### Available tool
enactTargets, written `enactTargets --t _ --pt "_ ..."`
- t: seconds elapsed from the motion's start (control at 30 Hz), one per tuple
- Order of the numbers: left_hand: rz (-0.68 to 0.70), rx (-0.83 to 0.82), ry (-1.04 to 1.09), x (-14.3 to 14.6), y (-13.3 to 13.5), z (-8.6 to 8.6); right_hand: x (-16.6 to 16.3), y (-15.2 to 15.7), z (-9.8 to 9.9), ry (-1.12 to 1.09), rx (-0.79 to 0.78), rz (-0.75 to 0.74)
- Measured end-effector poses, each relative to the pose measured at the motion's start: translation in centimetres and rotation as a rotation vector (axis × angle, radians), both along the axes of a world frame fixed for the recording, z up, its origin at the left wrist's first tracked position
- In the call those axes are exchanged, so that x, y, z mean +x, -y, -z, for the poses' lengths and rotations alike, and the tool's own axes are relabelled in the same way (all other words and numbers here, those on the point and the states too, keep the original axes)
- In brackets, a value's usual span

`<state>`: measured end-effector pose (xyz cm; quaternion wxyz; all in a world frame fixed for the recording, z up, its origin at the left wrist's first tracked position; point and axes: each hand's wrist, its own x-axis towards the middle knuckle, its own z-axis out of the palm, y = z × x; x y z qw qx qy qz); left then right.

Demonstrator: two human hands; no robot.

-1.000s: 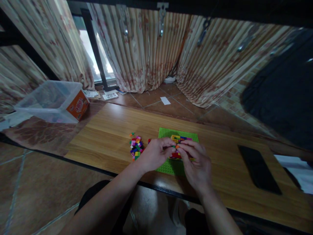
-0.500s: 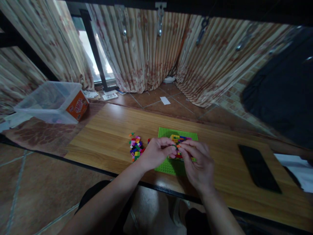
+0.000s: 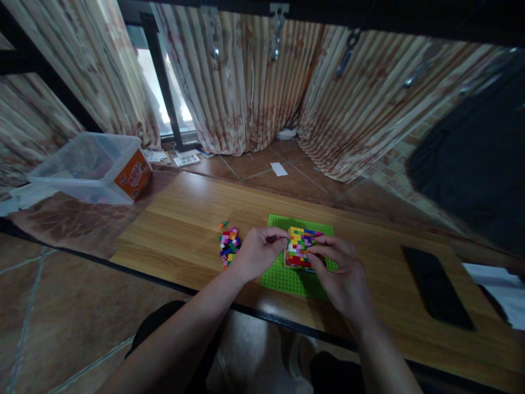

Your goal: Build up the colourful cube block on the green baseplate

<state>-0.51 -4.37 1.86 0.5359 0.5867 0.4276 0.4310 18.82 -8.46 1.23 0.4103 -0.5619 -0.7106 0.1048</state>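
A multicoloured block of small bricks (image 3: 300,246) stands on a green baseplate (image 3: 287,278) on the wooden table (image 3: 184,219). My left hand (image 3: 257,253) is curled against the block's left side, fingertips touching its upper left edge. My right hand (image 3: 342,273) is curled at the block's right side, fingers pressed on its top right edge. Just left of my left hand lies a small heap of loose coloured bricks (image 3: 228,246). Whether either hand pinches a single brick is hidden.
A black flat object (image 3: 437,295) lies on the table at the right. On the floor to the left stands a clear plastic box (image 3: 92,167) with an orange label. Striped curtains (image 3: 262,82) hang behind, and papers (image 3: 185,159) lie on the tiles.
My hands have moved apart from a joined pinch over the block to its two sides, uncovering its coloured top. The view shifted slightly.
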Motion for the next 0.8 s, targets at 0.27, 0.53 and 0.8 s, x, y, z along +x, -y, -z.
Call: enactTargets --t 0.27,0.53,0.8 --pt "-0.022 -0.103 0.081 0.4 0.0 0.1 -1.0 -0.1 -0.2 -0.088 -0.053 0.076" --pt "-0.037 -0.176 0.144 0.4 0.0 0.5 -1.4 0.0 -0.2 -0.116 -0.025 0.081" --pt "-0.031 -0.095 0.073 0.2 -0.2 0.8 -1.0 0.1 0.0 -0.074 0.006 0.054"
